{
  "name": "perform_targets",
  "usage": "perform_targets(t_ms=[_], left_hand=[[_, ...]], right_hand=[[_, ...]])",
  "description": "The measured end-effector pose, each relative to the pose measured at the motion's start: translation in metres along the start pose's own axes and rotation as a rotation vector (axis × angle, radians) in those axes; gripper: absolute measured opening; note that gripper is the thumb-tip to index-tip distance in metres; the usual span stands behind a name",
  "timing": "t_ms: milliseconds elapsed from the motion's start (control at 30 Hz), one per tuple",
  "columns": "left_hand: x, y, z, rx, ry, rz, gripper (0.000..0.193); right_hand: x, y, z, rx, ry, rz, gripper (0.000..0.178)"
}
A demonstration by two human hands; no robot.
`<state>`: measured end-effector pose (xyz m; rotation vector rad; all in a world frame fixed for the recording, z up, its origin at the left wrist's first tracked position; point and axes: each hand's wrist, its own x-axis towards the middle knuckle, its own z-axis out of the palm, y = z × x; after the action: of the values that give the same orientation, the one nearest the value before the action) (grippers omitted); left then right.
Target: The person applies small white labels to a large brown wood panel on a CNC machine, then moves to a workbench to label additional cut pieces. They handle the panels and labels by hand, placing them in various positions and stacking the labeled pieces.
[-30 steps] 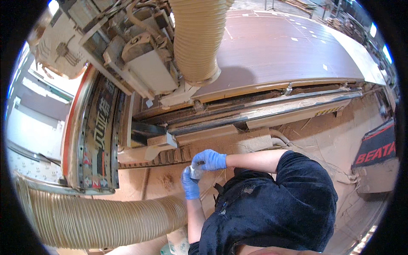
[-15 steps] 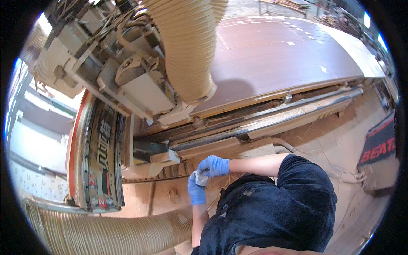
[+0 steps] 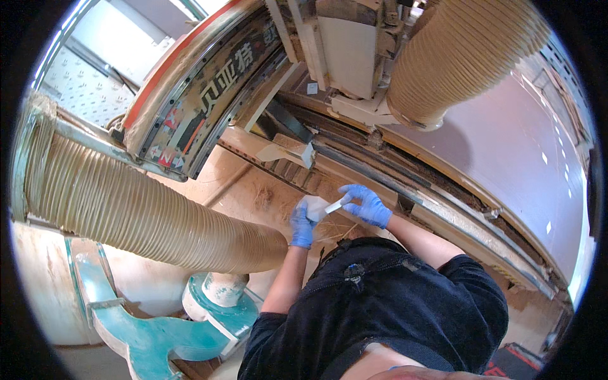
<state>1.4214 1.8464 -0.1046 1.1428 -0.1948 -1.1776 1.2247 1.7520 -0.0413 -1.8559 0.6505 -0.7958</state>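
In front of my body, my left hand (image 3: 302, 225) in a blue glove is closed on a small whitish stack (image 3: 316, 208), which looks like paper labels. To its right, my right hand (image 3: 368, 205), gloved in blue too, pinches a narrow white slip (image 3: 334, 206) between thumb and fingers. The slip's left end lies against the stack or just in front of it; I cannot tell whether they are joined. Both hands are held in the air near the long rail (image 3: 405, 178) of a dusty cutting machine.
A thick ribbed hose (image 3: 145, 196) runs across the left, above a teal and white machine part (image 3: 158, 332). Another ribbed hose (image 3: 465, 60) hangs by the machine head (image 3: 348, 50). Beyond the rail lies a large brownish-purple panel (image 3: 506, 145) bearing small white labels.
My view has turned to the left, bringing the teal part into sight. My hands were together at the white stack; now the right one is drawn away, with the slip showing between them.
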Motion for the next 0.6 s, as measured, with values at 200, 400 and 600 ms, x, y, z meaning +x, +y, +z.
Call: perform_targets(t_ms=[200,400,600], left_hand=[[-0.030,-0.012,-0.028,0.157,0.139,0.062,0.035],[-0.053,-0.028,-0.026,0.051,0.235,0.034,0.040],[-0.056,-0.028,-0.010,0.109,0.252,0.051,0.042]], right_hand=[[0.005,0.045,-0.027,0.153,0.118,0.354,0.011],[0.013,0.063,-0.034,0.115,0.086,0.410,0.012],[0.016,0.082,-0.034,0.109,0.056,0.399,0.013]])
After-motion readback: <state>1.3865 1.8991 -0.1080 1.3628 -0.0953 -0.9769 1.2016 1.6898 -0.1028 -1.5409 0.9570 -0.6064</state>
